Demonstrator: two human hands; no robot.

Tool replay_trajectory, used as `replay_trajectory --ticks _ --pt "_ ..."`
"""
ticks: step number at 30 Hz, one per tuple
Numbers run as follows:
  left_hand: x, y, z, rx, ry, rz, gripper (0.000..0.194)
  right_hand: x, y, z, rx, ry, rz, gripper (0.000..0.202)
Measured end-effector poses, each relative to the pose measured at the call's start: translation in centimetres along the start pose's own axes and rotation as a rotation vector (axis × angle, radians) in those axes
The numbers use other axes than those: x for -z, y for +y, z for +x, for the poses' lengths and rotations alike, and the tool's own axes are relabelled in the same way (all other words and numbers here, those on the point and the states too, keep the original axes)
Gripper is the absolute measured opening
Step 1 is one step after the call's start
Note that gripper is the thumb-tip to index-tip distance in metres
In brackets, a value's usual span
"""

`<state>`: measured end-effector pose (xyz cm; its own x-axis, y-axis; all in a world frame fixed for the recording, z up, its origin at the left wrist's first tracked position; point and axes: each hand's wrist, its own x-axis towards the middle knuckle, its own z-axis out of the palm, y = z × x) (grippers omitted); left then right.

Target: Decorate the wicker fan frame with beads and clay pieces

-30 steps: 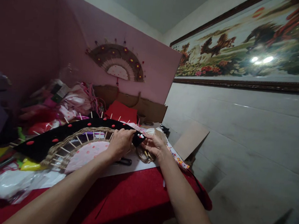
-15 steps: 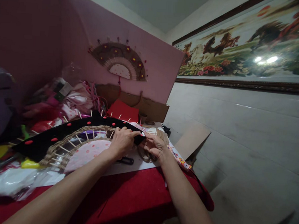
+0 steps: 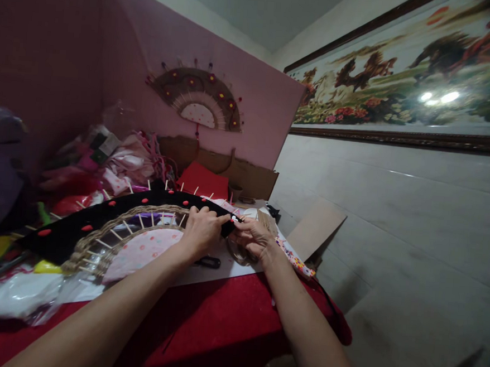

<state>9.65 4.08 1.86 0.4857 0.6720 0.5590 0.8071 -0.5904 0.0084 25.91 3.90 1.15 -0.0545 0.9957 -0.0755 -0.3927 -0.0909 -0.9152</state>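
A half-round handmade fan (image 3: 160, 200) lies across the table, with a black cloth band dotted with red knobs, woven twine, pale sticks and a pink dotted half-circle centre. My left hand (image 3: 202, 231) is closed over its right part, fingers on the black band. At the fan's right tip, my right hand (image 3: 254, 237) pinches with thumb and forefinger. Small white bits (image 3: 234, 218) show between the two hands; their kind is too small to tell. A black handle (image 3: 209, 262) lies below my left hand, partly hidden by it.
A red cloth (image 3: 219, 316) covers the table. Plastic bags (image 3: 14, 296) lie at left, and a heap of pink materials (image 3: 129, 158) behind. Red sheets (image 3: 203, 180) lean on cardboard (image 3: 253, 178). Another fan (image 3: 200, 96) hangs on the pink board. A flowered strip (image 3: 296, 260) lies at right.
Both hands stay at the fan's right end, with only a slight shift of the right fingers at the tip. The camera view has moved a little.
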Motion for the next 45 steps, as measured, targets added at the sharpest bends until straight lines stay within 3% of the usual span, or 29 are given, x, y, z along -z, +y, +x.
replay_trajectory --ticks 21,27,35,45 --pt "-0.17 0.02 0.02 0.001 0.04 -0.048 0.037 -0.16 -0.13 -0.1 0.016 -0.016 -0.025 0.031" --pt "-0.06 0.11 0.06 0.029 0.109 -0.027 0.037 -0.07 -0.09 0.07 0.021 -0.03 -0.005 0.033" --pt "-0.25 -0.09 -0.09 0.007 0.045 0.008 0.04 -0.32 0.04 -0.03 0.026 -0.069 -0.01 0.044" --pt "0.34 0.29 -0.14 0.008 0.055 0.025 0.038 -0.44 -0.06 -0.14 0.049 -0.098 0.011 0.047"
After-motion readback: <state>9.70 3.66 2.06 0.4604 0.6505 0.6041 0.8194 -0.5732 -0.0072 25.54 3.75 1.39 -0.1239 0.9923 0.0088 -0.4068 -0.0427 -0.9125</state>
